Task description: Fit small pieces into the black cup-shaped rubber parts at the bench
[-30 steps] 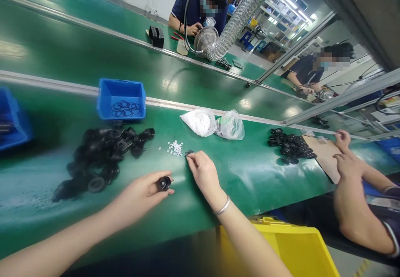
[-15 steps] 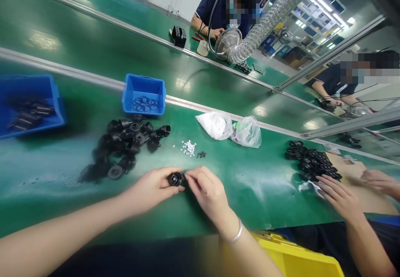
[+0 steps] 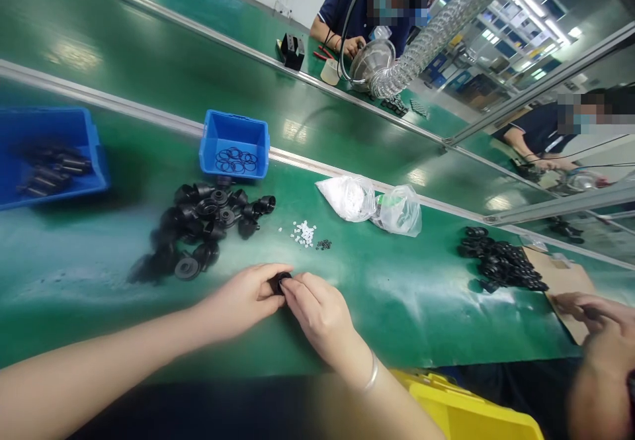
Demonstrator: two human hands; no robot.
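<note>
My left hand (image 3: 248,298) grips a small round black plastic fitting (image 3: 278,282) between thumb and fingers, above the green table. The fingers of my right hand (image 3: 320,314) are pinched together at the fitting's open end; whatever they hold is hidden. Just beyond my hands lie a scatter of small white pieces (image 3: 303,233) and a little heap of tiny black rings (image 3: 324,245). To the left spreads a pile of black plastic fittings (image 3: 198,218), some of them with round flanges.
A blue bin (image 3: 235,117) holds thin black rings; a larger blue bin (image 3: 96,155) holds dark cylinders. Two plastic bags (image 3: 347,196) lie near the rail. At right, a co-worker's hands (image 3: 600,314) are near black parts (image 3: 499,261) and cardboard (image 3: 570,281). A yellow bin (image 3: 471,407) stands below.
My right fingers have moved left, from beside the black fitting onto its open end, covering much of it. The co-worker's hands at right have come together, away from the black parts.
</note>
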